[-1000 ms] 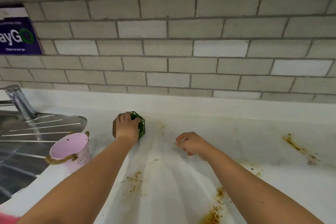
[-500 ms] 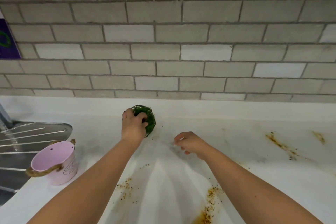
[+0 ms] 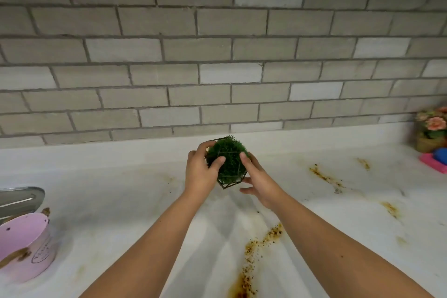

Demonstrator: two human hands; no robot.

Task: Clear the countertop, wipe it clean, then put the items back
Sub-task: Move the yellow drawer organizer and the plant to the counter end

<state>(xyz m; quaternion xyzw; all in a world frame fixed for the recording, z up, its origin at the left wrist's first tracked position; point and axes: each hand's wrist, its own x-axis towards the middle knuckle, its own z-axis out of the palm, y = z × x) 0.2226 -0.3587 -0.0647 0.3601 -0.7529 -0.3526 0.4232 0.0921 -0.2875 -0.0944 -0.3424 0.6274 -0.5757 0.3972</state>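
Observation:
A small green moss plant in a dark wire frame (image 3: pixel 228 161) is held just above the white countertop (image 3: pixel 121 189), near the back wall. My left hand (image 3: pixel 200 172) grips its left side, thumb curled over the front. From the right, my right hand (image 3: pixel 258 180) holds the plant, thumb on the greenery and fingers beneath the frame. Brown stains (image 3: pixel 254 256) streak the counter in front and to the right (image 3: pixel 325 176).
A pink metal bucket with a rope handle (image 3: pixel 24 247) stands at the left, by the steel sink drainer (image 3: pixel 20 197). At the far right stand a flower pot (image 3: pixel 431 132) and a pink and blue sponge (image 3: pixel 435 159). Grey brick tiles cover the wall.
My left hand carried the plant up and to the right. My right hand came up from the counter and took hold of its right side. The view swung right.

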